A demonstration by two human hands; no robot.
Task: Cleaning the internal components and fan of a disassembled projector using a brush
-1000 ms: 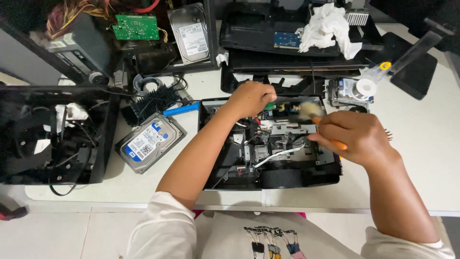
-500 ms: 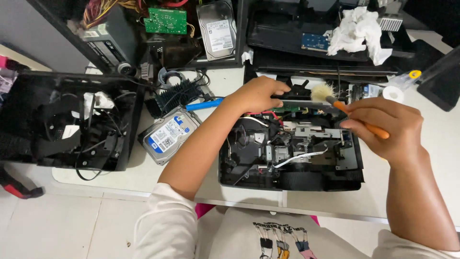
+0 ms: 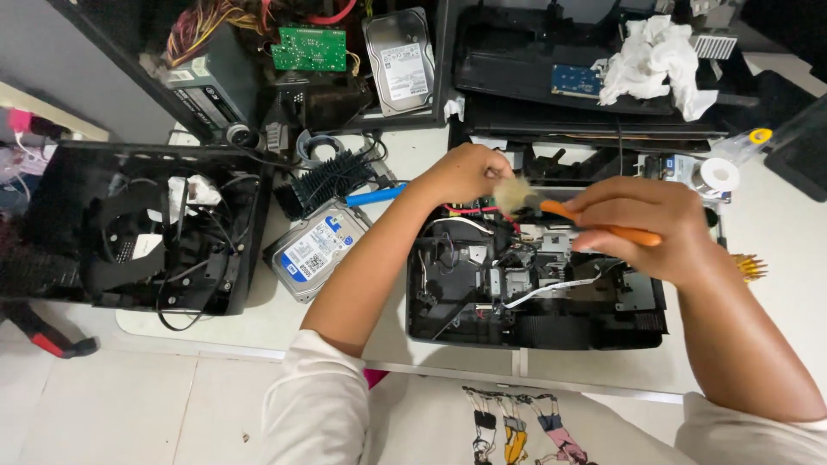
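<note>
An opened black device chassis (image 3: pixel 534 319) with wires, a ribbon cable and metal parts lies on the white table in front of me. My left hand (image 3: pixel 461 172) grips its far left edge, fingers curled over the rim. My right hand (image 3: pixel 642 228) holds a small brush with an orange handle (image 3: pixel 603 226); its pale bristles (image 3: pixel 514 195) hover over the chassis' back edge, just right of my left hand.
A silver hard drive (image 3: pixel 314 250) and a black heatsink (image 3: pixel 332 181) lie left of the chassis. An open black case (image 3: pixel 129 228) sits far left. Behind are a green circuit board (image 3: pixel 308 48), another hard drive (image 3: pixel 398 60), crumpled white cloth (image 3: pixel 650 60) and a tape roll (image 3: pixel 715 175).
The brush has swept left along the chassis' back edge toward my left hand. The camera view has shifted, and my left hand keeps its hold.
</note>
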